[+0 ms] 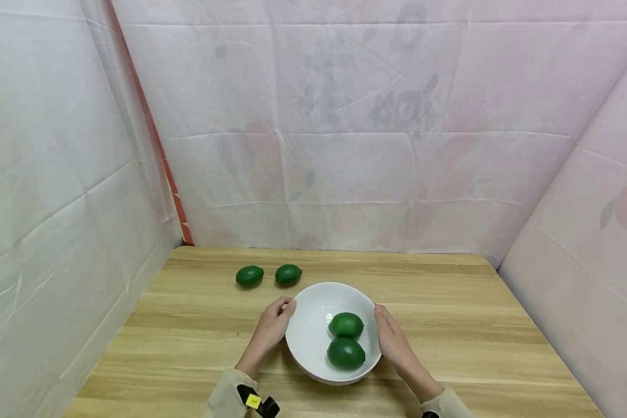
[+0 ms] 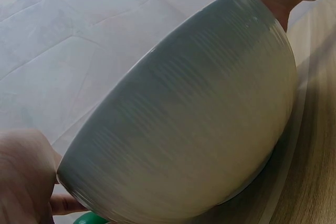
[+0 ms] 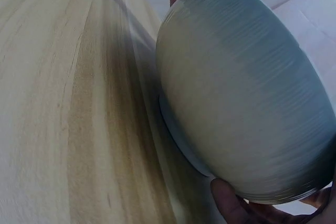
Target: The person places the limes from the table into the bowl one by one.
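Observation:
Both hands hold a white bowl (image 1: 309, 342) between them at the front middle of the table. My left hand (image 1: 271, 326) grips its left rim, thumb on the upper edge. On the opposite side, my right hand (image 1: 395, 342) grips the bowl, and the right wrist view shows its fingers (image 3: 229, 201) curled under the outer wall. Inside the bowl lie two green limes, a rear lime (image 1: 346, 325) and a front lime (image 1: 346, 353), touching each other right of its middle. The bowl's foot (image 3: 181, 141) is close over the wood.
Two more limes rest on the wooden table (image 1: 449, 313) behind the bowl: one farther left (image 1: 249, 276), the other lime (image 1: 288, 275) nearer the rim. Pale printed cloth (image 1: 345, 174) hangs along the back and both sides of the table.

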{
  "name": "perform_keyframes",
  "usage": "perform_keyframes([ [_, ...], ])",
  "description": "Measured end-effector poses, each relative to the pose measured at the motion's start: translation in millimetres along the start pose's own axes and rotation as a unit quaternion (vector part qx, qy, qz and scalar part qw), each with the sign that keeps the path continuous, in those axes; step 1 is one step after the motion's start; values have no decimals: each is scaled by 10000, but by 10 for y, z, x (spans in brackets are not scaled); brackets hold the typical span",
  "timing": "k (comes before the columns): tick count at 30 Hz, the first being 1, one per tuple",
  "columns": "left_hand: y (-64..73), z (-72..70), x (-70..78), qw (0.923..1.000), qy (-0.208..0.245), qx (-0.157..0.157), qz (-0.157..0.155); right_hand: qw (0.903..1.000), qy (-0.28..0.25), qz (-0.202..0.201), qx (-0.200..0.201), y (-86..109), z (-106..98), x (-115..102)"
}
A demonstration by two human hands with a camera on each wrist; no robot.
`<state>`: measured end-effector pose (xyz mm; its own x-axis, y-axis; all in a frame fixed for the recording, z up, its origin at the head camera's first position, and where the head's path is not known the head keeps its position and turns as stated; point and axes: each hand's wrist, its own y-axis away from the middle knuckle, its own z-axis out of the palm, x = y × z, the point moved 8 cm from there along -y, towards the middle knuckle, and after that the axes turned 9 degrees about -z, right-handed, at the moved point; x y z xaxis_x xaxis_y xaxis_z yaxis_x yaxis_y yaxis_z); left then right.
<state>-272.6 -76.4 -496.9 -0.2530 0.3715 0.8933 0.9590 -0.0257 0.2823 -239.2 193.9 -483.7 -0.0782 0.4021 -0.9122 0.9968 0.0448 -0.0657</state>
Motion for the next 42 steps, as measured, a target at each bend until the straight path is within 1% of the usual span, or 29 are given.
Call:
perform_keyframes([
  [3,2,-10,3,10000,-11,45,-4,9999,-75,-47,66,-11,9,11],
  [6,2,-19,8,10000,-17,75,-20,9999,-36,-95,107,-23,8,15],
  [13,18,6,24,10000,-14,-23,-66,9998,127,-96,119,-3,-20,26],
  [18,6,-9,33,9998,3,-46,-195,9998,77,-168,69,-1,-15,13],
  [22,-17,-29,41,9996,-114,3,-278,9997,83,-224,37,-8,-12,11],
  [25,-42,-51,57,9996,-185,39,-231,9998,39,-201,-7,-5,-1,16],
  [30,-107,-109,109,9997,-173,19,-163,9998,-161,-3,-143,-6,30,44],
  [33,-159,-161,154,9997,-229,64,-81,9994,-236,77,-235,-17,44,53],
  [38,-261,-261,227,9986,-467,240,-11,9992,-252,193,-260,-22,41,47],
  [42,-344,-352,312,9963,-711,454,138,9992,-229,253,-229,-17,34,43],
])
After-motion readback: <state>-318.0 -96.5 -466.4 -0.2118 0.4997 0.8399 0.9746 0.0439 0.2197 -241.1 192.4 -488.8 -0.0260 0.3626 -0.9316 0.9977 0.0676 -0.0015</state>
